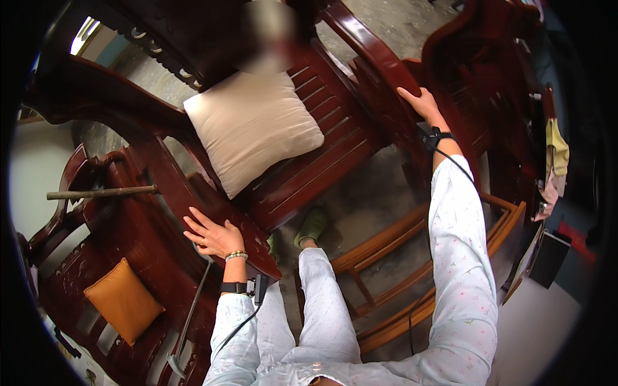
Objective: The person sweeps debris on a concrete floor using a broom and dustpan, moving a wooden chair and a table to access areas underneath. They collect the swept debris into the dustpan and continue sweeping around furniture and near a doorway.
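Note:
A dark red wooden armchair [314, 178] with a slatted seat stands before me, and a cream cushion [256, 128] lies on its seat. My left hand [219, 239] is spread at the edge of the armrest on the left, fingers apart, with a ring and bracelets on it; whether the palm touches the wood is hard to tell. My right hand [422, 103] rests at the outer edge of the opposite armrest [381, 58], thumb on top and the other fingers partly hidden behind the edge. Each wrist carries a black strap with a small cabled device.
A wooden bench [120, 227] with an orange cushion [125, 301] stands at left, near a wooden stick [101, 193] and a thin metal rod [193, 304]. A lighter brown wooden frame [386, 231] lies beside my legs at right. Another dark chair [468, 96] stands beyond my right hand.

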`<state>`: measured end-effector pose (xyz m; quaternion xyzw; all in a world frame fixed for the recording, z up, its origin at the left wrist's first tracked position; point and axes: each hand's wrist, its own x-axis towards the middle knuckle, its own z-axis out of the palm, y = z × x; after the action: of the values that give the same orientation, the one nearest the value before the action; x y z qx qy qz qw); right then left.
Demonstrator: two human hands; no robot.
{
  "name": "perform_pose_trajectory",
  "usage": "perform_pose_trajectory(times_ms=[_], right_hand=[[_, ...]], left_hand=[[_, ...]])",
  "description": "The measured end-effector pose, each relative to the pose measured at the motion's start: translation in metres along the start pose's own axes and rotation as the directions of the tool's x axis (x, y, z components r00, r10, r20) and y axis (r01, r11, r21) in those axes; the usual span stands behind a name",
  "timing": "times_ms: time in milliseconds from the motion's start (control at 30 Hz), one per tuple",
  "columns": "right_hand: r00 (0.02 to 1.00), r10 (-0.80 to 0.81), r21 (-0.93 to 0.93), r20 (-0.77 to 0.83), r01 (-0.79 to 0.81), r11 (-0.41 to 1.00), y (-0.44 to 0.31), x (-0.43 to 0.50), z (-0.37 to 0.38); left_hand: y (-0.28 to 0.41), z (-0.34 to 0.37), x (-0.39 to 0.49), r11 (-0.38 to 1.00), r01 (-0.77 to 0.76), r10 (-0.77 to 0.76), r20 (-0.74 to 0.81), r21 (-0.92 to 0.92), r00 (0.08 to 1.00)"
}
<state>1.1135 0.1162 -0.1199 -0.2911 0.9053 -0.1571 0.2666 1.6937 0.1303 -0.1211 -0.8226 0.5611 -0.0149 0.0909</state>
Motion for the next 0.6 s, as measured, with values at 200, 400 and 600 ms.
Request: perform_pose_trajectory(times_ms=[200, 400, 600], right_hand=[[0.999, 0.013, 0.011, -0.033, -0.013, 1.0, 0.0, -0.036, -0.017], [0.997, 0.006, 0.004, -0.077, -0.006, 1.0, 0.013, -0.081, -0.03], [0.984, 0.01, 0.0, -0.18, -0.01, 1.0, 0.009, -0.114, -0.03]], left_hand=[[-0.014, 0.0, 0.0, 0.999, -0.011, 0.011, 0.013, -0.04, 1.0], [-0.025, -0.002, -0.003, 0.998, -0.031, 0.033, 0.022, -0.061, 0.999], [-0.042, 0.0, 0.005, 0.994, -0.079, 0.082, 0.03, -0.074, 0.996]])
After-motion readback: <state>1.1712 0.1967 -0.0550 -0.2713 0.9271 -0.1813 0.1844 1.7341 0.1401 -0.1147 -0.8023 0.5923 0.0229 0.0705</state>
